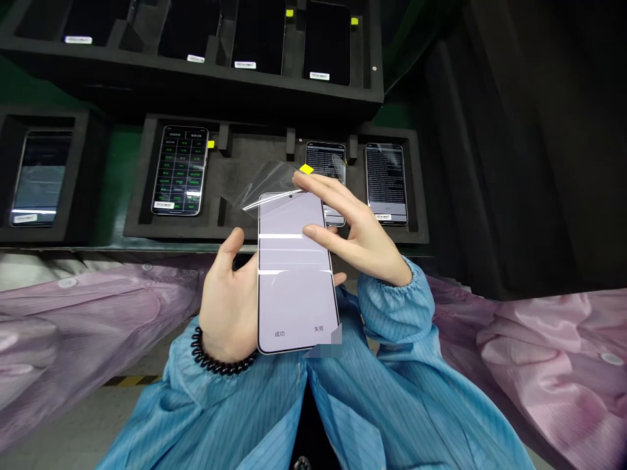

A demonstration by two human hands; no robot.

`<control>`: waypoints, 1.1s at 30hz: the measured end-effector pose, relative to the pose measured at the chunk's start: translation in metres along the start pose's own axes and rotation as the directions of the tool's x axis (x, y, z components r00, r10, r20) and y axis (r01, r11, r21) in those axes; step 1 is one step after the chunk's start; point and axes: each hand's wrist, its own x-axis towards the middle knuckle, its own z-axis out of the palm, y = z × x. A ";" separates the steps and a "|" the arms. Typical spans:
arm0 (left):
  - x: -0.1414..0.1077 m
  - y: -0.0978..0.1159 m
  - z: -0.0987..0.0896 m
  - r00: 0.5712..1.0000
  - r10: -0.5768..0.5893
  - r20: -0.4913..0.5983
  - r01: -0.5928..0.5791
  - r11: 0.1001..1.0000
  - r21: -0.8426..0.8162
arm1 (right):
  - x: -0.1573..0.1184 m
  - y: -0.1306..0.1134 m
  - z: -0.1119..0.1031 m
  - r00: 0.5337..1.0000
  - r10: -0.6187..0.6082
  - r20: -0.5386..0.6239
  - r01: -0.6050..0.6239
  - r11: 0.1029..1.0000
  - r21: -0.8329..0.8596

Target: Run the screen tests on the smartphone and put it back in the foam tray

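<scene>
Phone (pixel 296 281): at the centre, tilted slightly; flat, glossy, round-cornered; best kept level and well supported beneath.
Left hand (pixel 228 307): palm up at 8 o'clock of the phone, spread, thumb lifted clear.
Right hand (pixel 365 238): spread at 2 o'clock, thumb apart from the fingers.
Clear film (pixel 267 186): thin, creased, curling towards 11 o'clock; best guided gently at a low angle, by its edge.
Yellow tab (pixel 306 169): matte, at 12 o'clock, beside the fingertips.
Foam tray (pixel 157 230): black, matte, beyond at 12 o'clock.
</scene>
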 end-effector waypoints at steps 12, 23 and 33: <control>0.011 0.000 -0.012 0.983 0.014 0.182 -0.023 0.999 0.047 | 0.001 0.006 -0.004 0.995 -0.093 -0.025 0.094 0.995 0.043; 0.030 0.004 -0.031 0.966 -0.043 0.256 0.023 0.996 0.082 | 0.006 0.021 -0.008 0.932 -0.149 -0.329 0.296 0.837 0.460; 0.034 0.011 -0.023 0.960 0.074 0.272 -0.094 0.994 0.062 | -0.036 -0.011 0.013 0.932 -0.358 0.053 0.343 0.826 -0.448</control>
